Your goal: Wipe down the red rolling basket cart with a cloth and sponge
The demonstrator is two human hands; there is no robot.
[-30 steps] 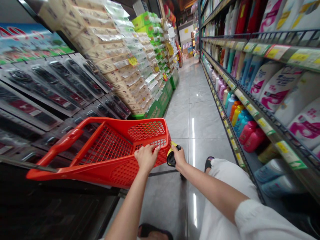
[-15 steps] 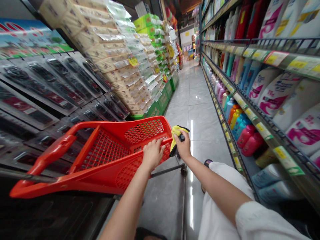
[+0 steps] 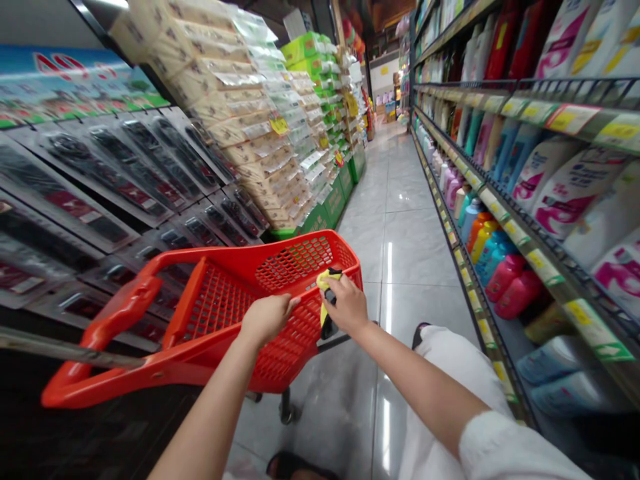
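A red plastic shopping cart [image 3: 220, 347] with mesh sides stands ahead and to my left, its handle end at the far left. My left hand [image 3: 267, 319] is closed over the near side rim; the thumb lies along the top and the fingers are hidden inside the basket. Farther along the same rim, my right hand [image 3: 346, 305] pinches a yellow and black cloth [image 3: 326, 276]. The cloth drapes over the rim, partly covered by my fingers, and a black end hangs down outside.
Shelves of shampoo and detergent bottles [image 3: 565, 187] line the right side. Stacked tissue packs [image 3: 240, 120] and hanging blister packs [image 3: 125, 173] are on the left. A tiled aisle floor [image 3: 400, 233] runs between. A metal bar [image 3: 60, 348] meets the cart handle.
My left hand has slid back along the rim toward the handle. My right hand and the cloth have moved left from the cart's front corner onto the near side rim.
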